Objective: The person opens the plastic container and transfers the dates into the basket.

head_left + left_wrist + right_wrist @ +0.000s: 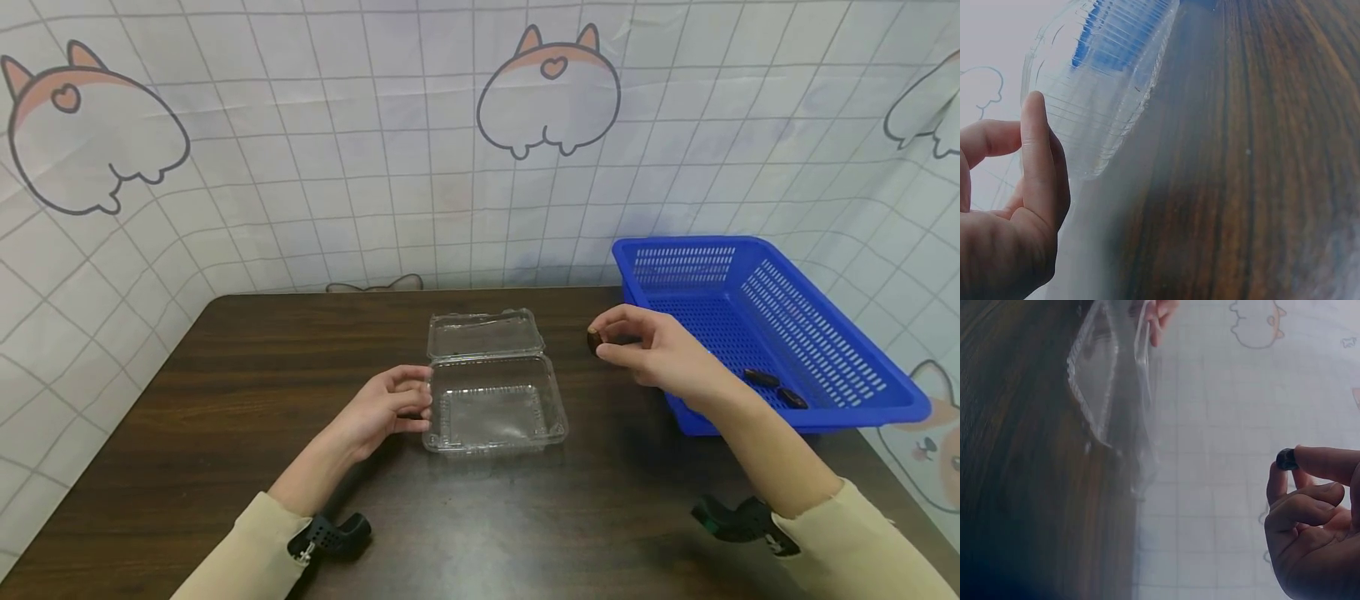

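A clear plastic clamshell box (492, 412) lies with its lid (486, 335) folded back on the dark table. My left hand (386, 408) is at the box's left side, its fingers loosely bent and touching the wall. The left wrist view shows one straight finger (1036, 147) beside the clear plastic. Right of the box, my right hand (660, 350) holds a small dark brown date (594, 340) above the table. In the right wrist view, the date (1285, 459) is pinched between thumb and fingertip. Two more dates (761, 377) lie in the blue basket.
The blue plastic basket (832, 333) stands at the table's right, under my right forearm. A white grid-patterned cloth (420, 167) hangs behind the table and along both sides. A thin dark cord (375, 287) lies at the table's far edge.
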`<state>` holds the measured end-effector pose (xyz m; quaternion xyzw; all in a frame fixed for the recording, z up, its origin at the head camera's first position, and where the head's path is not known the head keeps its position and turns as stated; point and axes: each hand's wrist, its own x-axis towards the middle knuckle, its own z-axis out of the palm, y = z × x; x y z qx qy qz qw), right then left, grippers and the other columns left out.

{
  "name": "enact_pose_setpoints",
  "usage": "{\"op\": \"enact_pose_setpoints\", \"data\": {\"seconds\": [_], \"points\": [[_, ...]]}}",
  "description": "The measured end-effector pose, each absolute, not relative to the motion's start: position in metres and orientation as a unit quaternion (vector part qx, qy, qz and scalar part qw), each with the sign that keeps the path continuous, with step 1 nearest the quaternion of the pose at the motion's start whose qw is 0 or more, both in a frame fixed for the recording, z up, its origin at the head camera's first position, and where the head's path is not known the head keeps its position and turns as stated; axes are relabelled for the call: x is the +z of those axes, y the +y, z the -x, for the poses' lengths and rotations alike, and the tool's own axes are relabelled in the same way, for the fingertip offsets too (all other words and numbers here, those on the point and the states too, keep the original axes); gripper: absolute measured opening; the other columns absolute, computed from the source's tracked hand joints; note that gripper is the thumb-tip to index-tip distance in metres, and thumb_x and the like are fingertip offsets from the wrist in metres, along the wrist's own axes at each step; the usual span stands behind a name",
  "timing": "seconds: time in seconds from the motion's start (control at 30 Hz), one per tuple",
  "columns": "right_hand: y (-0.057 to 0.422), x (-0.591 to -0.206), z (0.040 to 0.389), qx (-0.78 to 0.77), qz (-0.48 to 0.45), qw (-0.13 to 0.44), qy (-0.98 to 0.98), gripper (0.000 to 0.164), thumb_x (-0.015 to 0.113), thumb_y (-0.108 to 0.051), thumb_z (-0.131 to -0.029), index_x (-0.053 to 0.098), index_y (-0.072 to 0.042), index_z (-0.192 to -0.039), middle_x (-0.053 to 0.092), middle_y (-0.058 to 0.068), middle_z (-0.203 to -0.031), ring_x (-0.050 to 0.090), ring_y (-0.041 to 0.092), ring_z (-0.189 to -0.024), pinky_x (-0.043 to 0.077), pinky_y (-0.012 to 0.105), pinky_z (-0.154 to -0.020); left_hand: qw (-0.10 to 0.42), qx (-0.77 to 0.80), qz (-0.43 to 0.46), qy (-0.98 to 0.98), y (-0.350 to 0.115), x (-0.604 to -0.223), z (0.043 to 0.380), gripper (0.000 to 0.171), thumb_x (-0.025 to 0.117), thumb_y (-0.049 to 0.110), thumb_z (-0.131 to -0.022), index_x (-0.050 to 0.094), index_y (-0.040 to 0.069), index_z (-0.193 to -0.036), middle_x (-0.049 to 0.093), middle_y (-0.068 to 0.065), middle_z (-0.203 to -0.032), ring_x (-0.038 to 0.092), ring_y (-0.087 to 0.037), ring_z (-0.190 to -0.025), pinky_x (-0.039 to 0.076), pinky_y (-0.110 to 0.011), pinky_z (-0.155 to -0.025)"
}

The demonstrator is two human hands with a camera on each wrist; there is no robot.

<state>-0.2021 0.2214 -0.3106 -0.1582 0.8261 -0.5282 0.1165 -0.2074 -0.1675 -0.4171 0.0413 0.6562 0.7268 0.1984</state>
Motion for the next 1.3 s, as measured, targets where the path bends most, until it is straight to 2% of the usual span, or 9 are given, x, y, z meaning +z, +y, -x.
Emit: {"op": "enact_pose_setpoints", "data": {"seconds": [0.13, 0.47, 0.57, 0.63, 0.73, 0.8, 0.87, 1.0, 1.3], "points": [[0.231, -0.308, 0.200, -0.522, 0.152, 0.107, 0.832, 0.034, 0.066, -0.026, -0.103, 0.058, -0.008, -0.131, 0.055, 0.017, -0.130, 0.027, 0.013, -0.054, 0.032, 0.030, -0.049, 0.199, 0.727, -0.038, 0.656, -0.167, -0.417, 0.207, 0.054, 0.062, -0.002, -0.098, 0.039, -0.008, -0.146, 0.059, -0.007, -0.102, 0.064, -0.016, -0.079, 0.062, -0.032, -0.075], [0.258, -0.304, 0.196, -0.495, 0.126, 0.080, 0.856, 0.039, 0.065, -0.031, -0.103, 0.056, -0.010, -0.135, 0.054, 0.015, -0.133, 0.036, 0.015, -0.055, 0.037, 0.033, -0.048, 0.198, 0.724, -0.035, 0.660, -0.167, -0.417, 0.207, 0.053, 0.061, -0.003, -0.098, 0.039, -0.008, -0.146, 0.059, -0.007, -0.102, 0.064, -0.017, -0.080, 0.062, -0.032, -0.075], [0.266, -0.304, 0.195, -0.486, 0.120, 0.071, 0.863, 0.040, 0.064, -0.032, -0.104, 0.055, -0.010, -0.136, 0.053, 0.015, -0.134, 0.039, 0.016, -0.056, 0.041, 0.032, -0.052, 0.198, 0.722, -0.035, 0.662, -0.168, -0.416, 0.207, 0.053, 0.061, -0.003, -0.098, 0.040, -0.008, -0.146, 0.059, -0.007, -0.101, 0.064, -0.017, -0.080, 0.062, -0.032, -0.075], [0.271, -0.304, 0.194, -0.480, 0.114, 0.066, 0.868, 0.041, 0.063, -0.032, -0.104, 0.055, -0.011, -0.137, 0.052, 0.014, -0.135, 0.046, 0.019, -0.064, 0.046, 0.031, -0.057, 0.198, 0.721, -0.036, 0.663, -0.168, -0.416, 0.207, 0.053, 0.061, -0.003, -0.098, 0.040, -0.008, -0.146, 0.059, -0.007, -0.101, 0.064, -0.017, -0.080, 0.062, -0.032, -0.075], [0.280, -0.305, 0.194, -0.471, 0.101, 0.061, 0.874, 0.043, 0.062, -0.035, -0.104, 0.054, -0.012, -0.140, 0.052, 0.014, -0.137, 0.054, 0.025, -0.086, 0.053, 0.032, -0.072, 0.198, 0.720, -0.036, 0.664, -0.168, -0.416, 0.207, 0.052, 0.061, -0.002, -0.098, 0.040, -0.008, -0.146, 0.059, -0.007, -0.101, 0.064, -0.017, -0.080, 0.062, -0.032, -0.075], [0.285, -0.306, 0.194, -0.471, 0.092, 0.057, 0.875, 0.044, 0.062, -0.035, -0.105, 0.053, -0.011, -0.140, 0.053, 0.013, -0.135, 0.054, 0.027, -0.090, 0.053, 0.032, -0.072, 0.198, 0.720, -0.034, 0.665, -0.168, -0.417, 0.207, 0.052, 0.061, -0.002, -0.098, 0.040, -0.008, -0.146, 0.059, -0.007, -0.100, 0.064, -0.017, -0.080, 0.062, -0.032, -0.075], [0.290, -0.309, 0.194, -0.474, 0.087, 0.051, 0.875, 0.043, 0.062, -0.035, -0.105, 0.052, -0.011, -0.140, 0.054, 0.012, -0.132, 0.053, 0.024, -0.079, 0.051, 0.031, -0.067, 0.199, 0.720, -0.034, 0.664, -0.167, -0.417, 0.207, 0.052, 0.061, -0.002, -0.099, 0.040, -0.008, -0.146, 0.059, -0.007, -0.100, 0.064, -0.017, -0.080, 0.062, -0.032, -0.075], [0.301, -0.314, 0.193, -0.480, 0.081, 0.035, 0.873, 0.039, 0.063, -0.032, -0.104, 0.054, -0.011, -0.136, 0.055, 0.011, -0.123, 0.040, 0.018, -0.054, 0.043, 0.031, -0.054, 0.199, 0.721, -0.037, 0.663, -0.167, -0.417, 0.206, 0.052, 0.061, -0.001, -0.098, 0.040, -0.008, -0.146, 0.059, -0.007, -0.100, 0.064, -0.016, -0.080, 0.062, -0.032, -0.075], [0.319, -0.323, 0.187, -0.464, 0.073, 0.020, 0.883, 0.040, 0.063, -0.030, -0.105, 0.053, -0.007, -0.137, 0.056, 0.007, -0.111, 0.040, 0.019, -0.052, 0.039, 0.034, -0.048, 0.199, 0.719, -0.037, 0.665, -0.166, -0.416, 0.207, 0.053, 0.061, -0.002, -0.098, 0.040, -0.008, -0.146, 0.059, -0.008, -0.100, 0.064, -0.016, -0.080, 0.062, -0.032, -0.076]]}}
